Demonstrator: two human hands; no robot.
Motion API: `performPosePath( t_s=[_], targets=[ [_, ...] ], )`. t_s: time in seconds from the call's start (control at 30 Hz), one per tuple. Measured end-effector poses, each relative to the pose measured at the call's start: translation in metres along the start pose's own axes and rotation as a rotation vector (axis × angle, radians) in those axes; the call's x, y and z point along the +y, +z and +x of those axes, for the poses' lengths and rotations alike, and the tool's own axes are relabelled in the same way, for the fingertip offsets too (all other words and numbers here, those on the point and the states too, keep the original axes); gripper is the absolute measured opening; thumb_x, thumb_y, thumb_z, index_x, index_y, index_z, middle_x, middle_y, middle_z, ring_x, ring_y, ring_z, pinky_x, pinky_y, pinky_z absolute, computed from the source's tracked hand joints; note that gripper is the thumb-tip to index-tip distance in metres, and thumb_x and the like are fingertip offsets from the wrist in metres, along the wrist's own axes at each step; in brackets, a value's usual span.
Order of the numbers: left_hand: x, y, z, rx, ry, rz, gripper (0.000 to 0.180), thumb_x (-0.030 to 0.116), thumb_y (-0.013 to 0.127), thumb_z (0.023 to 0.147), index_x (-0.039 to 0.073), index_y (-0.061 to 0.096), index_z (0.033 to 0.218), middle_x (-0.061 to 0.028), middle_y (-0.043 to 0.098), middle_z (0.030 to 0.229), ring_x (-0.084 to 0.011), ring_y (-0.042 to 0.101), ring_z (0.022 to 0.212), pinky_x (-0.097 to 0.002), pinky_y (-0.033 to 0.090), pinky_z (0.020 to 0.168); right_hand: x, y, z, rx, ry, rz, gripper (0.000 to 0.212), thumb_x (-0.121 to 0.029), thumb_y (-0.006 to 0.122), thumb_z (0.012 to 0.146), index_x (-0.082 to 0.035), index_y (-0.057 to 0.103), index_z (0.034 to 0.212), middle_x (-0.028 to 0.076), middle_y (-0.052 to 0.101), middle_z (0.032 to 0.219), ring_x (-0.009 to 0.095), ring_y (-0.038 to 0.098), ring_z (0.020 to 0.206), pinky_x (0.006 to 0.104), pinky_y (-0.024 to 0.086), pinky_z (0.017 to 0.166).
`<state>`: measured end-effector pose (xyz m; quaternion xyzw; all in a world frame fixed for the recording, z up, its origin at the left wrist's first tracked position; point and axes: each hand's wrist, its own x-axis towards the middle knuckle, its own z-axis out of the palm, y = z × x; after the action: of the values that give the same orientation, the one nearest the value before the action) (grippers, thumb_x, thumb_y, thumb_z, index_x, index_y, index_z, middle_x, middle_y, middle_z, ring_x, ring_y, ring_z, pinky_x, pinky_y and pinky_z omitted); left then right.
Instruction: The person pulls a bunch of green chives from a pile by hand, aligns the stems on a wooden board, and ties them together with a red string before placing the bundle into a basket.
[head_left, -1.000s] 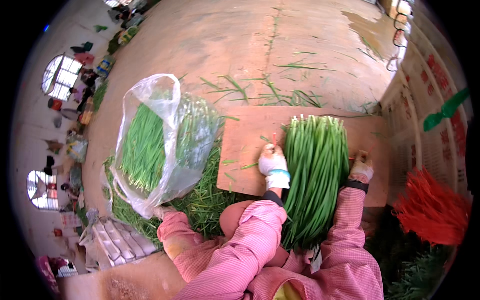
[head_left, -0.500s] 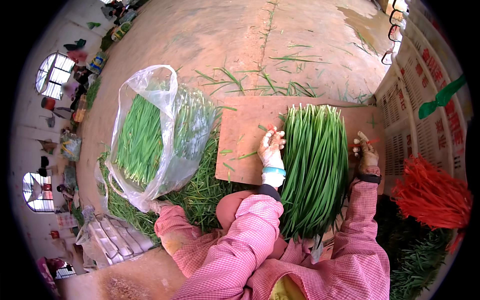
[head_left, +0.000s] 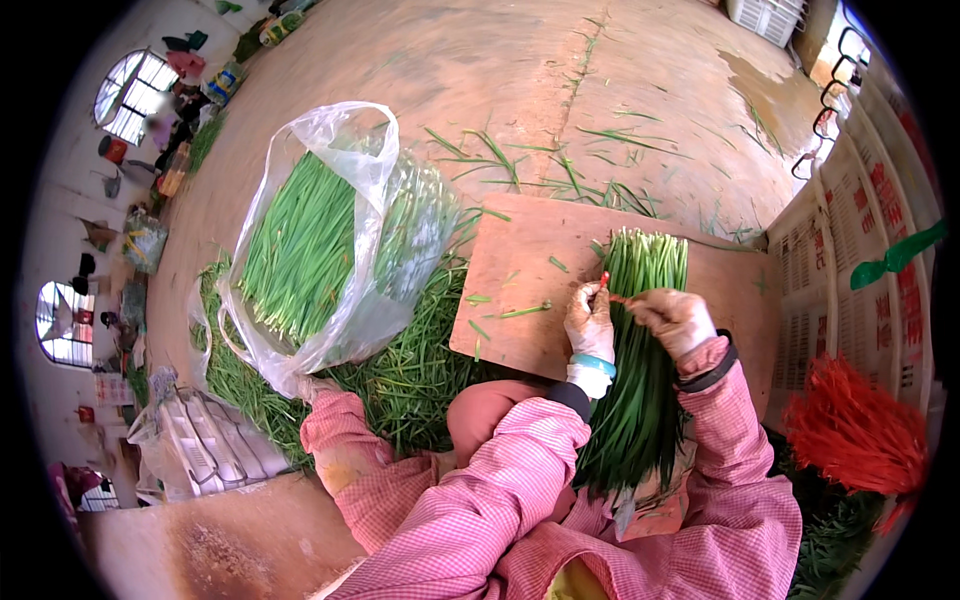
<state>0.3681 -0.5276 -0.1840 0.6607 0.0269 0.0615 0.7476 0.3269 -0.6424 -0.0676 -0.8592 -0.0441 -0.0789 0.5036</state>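
A thick bunch of long green garlic chives lies on a brown board, pale cut ends pointing away from me. On its left side my left hand, in a pale glove with a blue band at the wrist, is closed with a red tie at its fingertips. My right hand, also gloved, lies over the bunch and pinches the other end of that tie. The tie crosses the top of the bunch below the cut ends.
To the left stands an open clear plastic bag packed with chives, with loose greens around it. Red strips hang at the right beside a white crate. Chive scraps litter the floor beyond the board.
My right hand has come in from the bunch's right side to above it, bringing the tie across. The bunch is drawn narrower near its cut ends. The whole view has shifted slightly.
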Motion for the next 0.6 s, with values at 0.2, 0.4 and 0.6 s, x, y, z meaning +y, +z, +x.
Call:
performPosePath(
  t_s=[0.2,0.4,0.6],
  targets=[
    [0.003,-0.002,0.005,0.023,-0.157,-0.060,0.009,0.005,0.055,0.082,0.002,0.058,0.090,-0.0002,0.057,0.082,-0.0066,0.050,0.076,-0.0198,0.040,0.071,0.008,0.029,0.035,-0.124,0.312,-0.205,0.015,-0.015,0.061,0.073,-0.003,0.062,0.082,0.016,0.060,0.072,0.030,0.060,0.066,0.0335,0.047,0.059],
    [0.006,-0.005,0.007,0.049,-0.404,-0.347,0.010,0.008,0.057,0.082,0.002,0.060,0.090,0.0004,0.058,0.083,-0.0069,0.051,0.076,-0.0200,0.041,0.070,0.012,0.035,0.034,-0.124,0.296,-0.310,0.014,-0.017,0.057,0.073,-0.005,0.062,0.079,0.016,0.060,0.068,0.030,0.060,0.064,0.0342,0.047,0.059],
    [0.004,-0.007,0.003,-0.016,-0.217,-0.173,0.011,0.006,0.055,0.083,0.002,0.059,0.092,-0.0006,0.059,0.084,-0.0076,0.051,0.077,-0.0210,0.041,0.072,0.016,0.035,0.038,-0.166,0.243,-0.325,0.014,-0.018,0.058,0.072,-0.005,0.061,0.076,0.016,0.058,0.066,0.031,0.058,0.062,0.0357,0.046,0.057]
  ],
)
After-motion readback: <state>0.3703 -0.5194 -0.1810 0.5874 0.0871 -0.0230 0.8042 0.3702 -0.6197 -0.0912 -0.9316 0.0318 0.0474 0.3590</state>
